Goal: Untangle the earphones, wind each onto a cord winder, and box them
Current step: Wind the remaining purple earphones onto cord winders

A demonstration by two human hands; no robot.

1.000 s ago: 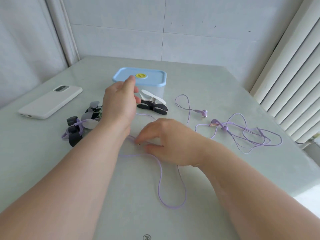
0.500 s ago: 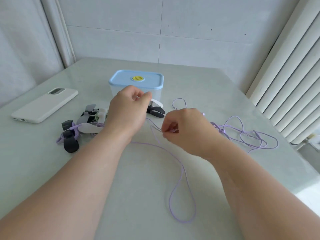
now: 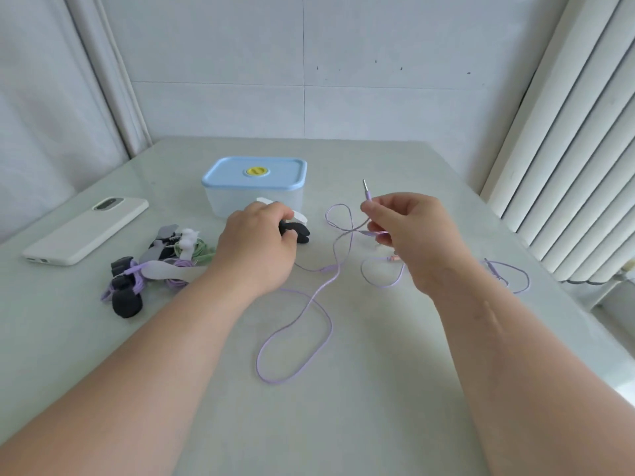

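Observation:
My right hand [image 3: 409, 231] is raised over the table and pinches the purple earphone cable just below its jack plug [image 3: 366, 189], which points up. The purple cable [image 3: 311, 304] trails from it in loops across the table toward me and off to the right. My left hand [image 3: 257, 245] is down on a black cord winder [image 3: 298, 231] in front of the box, fingers curled round it; a white winder [image 3: 298, 217] lies just behind. The clear box with a blue lid [image 3: 254, 175] stands shut behind them.
A pile of wound earphones and winders [image 3: 154, 269], purple, green, grey and black, lies at the left. A white phone [image 3: 86, 228] lies further left. A radiator [image 3: 577, 166] runs along the table's right side. Walls close the back and left.
My right hand has lifted and moved right, bringing the jack plug up into view. My left hand dropped from the cable onto the black winder. The view tilted up.

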